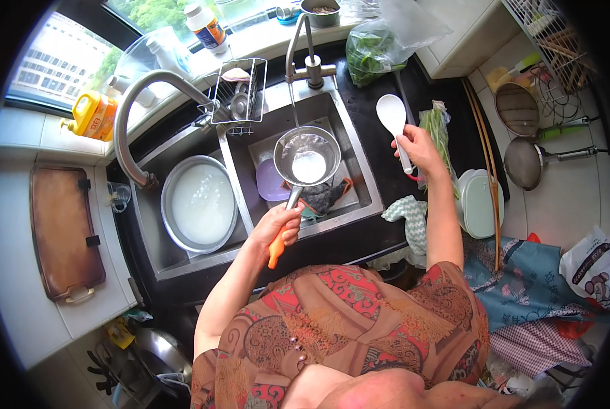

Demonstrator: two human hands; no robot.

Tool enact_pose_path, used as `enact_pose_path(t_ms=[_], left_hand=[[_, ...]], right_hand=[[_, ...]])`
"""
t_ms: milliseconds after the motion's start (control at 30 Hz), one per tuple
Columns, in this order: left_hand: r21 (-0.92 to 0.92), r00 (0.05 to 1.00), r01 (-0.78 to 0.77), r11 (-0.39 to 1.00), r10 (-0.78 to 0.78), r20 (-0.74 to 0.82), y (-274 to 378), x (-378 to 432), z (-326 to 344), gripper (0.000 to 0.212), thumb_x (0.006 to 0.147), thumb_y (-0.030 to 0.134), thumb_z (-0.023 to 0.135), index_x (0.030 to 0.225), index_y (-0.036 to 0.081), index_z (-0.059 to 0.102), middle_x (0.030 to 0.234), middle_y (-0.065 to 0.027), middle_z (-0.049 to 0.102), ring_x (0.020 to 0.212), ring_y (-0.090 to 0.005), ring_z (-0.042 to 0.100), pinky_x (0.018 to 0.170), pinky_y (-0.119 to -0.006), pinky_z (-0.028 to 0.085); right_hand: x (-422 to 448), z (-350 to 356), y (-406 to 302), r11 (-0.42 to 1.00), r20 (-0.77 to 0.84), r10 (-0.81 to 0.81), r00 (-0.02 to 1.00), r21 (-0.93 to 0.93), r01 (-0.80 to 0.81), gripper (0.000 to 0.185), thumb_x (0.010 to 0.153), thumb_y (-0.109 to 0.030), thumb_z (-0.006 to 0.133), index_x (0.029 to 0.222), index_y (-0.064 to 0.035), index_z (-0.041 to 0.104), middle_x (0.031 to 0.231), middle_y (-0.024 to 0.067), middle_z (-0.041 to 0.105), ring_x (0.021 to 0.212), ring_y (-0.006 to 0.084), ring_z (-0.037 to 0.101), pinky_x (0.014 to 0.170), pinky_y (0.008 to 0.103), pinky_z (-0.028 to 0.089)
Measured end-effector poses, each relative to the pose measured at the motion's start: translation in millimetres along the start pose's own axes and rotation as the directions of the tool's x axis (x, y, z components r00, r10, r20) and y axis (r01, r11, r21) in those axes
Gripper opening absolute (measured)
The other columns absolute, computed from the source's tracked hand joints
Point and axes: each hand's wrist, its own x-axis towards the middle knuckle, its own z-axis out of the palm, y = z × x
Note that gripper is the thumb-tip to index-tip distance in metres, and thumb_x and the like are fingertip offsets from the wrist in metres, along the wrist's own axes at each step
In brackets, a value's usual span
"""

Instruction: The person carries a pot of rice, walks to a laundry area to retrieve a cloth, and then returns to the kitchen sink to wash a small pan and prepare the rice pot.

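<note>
My left hand (280,225) grips the orange handle of a metal ladle (307,156), its bowl held over the right sink basin (358,168). A thin stream runs down into the bowl from the slim faucet (313,71). My right hand (421,151) has a white rice paddle (392,116) by its handle, above the black countertop (369,115). Beneath the ladle are a purple plastic bowl (271,180) and a dark cloth (321,200), both partly hidden. In the left basin a metal pot (200,204) holds cloudy whitish liquid.
A large curved faucet (131,110) arches over the left basin. Behind the sink stands a wire caddy (241,92). Bagged greens (369,53), wrapped green stalks (435,128), a patterned cloth (412,220) and a pale green lidded container (477,204) lie on the right. A cutting board (64,232) leans at left.
</note>
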Motion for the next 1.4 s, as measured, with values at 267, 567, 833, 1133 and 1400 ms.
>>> enact_pose_path(t_ms=[267, 567, 833, 1133, 1400], left_hand=[[-0.063, 1.000, -0.005, 0.998, 0.006, 0.016, -2.8, 8.0, -9.9, 0.009, 0.092, 0.016, 0.055, 0.097, 0.009, 0.051, 0.056, 0.0046, 0.042, 0.039, -0.0060, 0.039, 0.037, -0.021, 0.033], [-0.067, 1.000, 0.019, 0.998, -0.019, 0.000, -12.9, 6.9, -19.3, 0.010, 0.090, 0.017, 0.057, 0.093, 0.010, 0.050, 0.056, 0.0046, 0.043, 0.040, -0.0055, 0.039, 0.038, -0.021, 0.034], [0.006, 1.000, -0.026, 1.000, 0.026, 0.004, -14.9, -3.5, -10.3, 0.010, 0.091, 0.018, 0.058, 0.090, 0.011, 0.051, 0.055, 0.0062, 0.040, 0.037, -0.0045, 0.037, 0.035, -0.019, 0.031], [-0.006, 0.993, -0.031, 0.999, 0.032, 0.117, -12.7, -13.5, -4.4, 0.010, 0.091, 0.017, 0.057, 0.095, 0.011, 0.050, 0.057, 0.0050, 0.042, 0.040, -0.0055, 0.039, 0.036, -0.021, 0.033], [0.002, 0.991, -0.039, 0.999, 0.039, 0.127, -11.6, -21.4, 1.2, 0.009, 0.091, 0.017, 0.057, 0.095, 0.011, 0.050, 0.057, 0.0056, 0.042, 0.039, -0.0057, 0.038, 0.037, -0.021, 0.031]], right_hand=[[-26.2, 17.1, 6.1, 1.000, 0.056, 0.004, 0.998, 0.010, -0.005, 0.021, 0.083, -0.013, 0.052, 0.093, 0.0043, 0.060, 0.075, 0.0084, 0.064, 0.059, 0.0134, 0.061, 0.054, 0.0286, 0.049], [-61.6, 47.3, 26.6, 1.000, 0.038, 0.022, 0.999, -0.011, -0.022, 0.020, 0.087, -0.012, 0.050, 0.095, 0.0034, 0.059, 0.075, 0.0061, 0.062, 0.059, 0.0112, 0.059, 0.056, 0.0259, 0.048], [-97.4, 56.7, 40.4, 0.999, -0.009, 0.008, 1.000, 0.052, -0.008, 0.020, 0.084, -0.011, 0.053, 0.092, 0.0051, 0.061, 0.072, 0.0088, 0.065, 0.057, 0.0131, 0.062, 0.052, 0.0276, 0.049], [-126.4, 58.9, 37.9, 0.996, -0.045, 0.031, 0.998, 0.088, -0.027, 0.020, 0.085, -0.010, 0.050, 0.095, 0.0054, 0.060, 0.073, 0.0082, 0.063, 0.056, 0.0117, 0.060, 0.050, 0.0258, 0.049], [-135.7, 65.4, 37.1, 0.986, -0.051, 0.029, 0.998, 0.165, -0.020, 0.018, 0.086, -0.010, 0.049, 0.092, 0.0039, 0.060, 0.072, 0.0069, 0.063, 0.056, 0.0101, 0.059, 0.049, 0.0237, 0.049]])
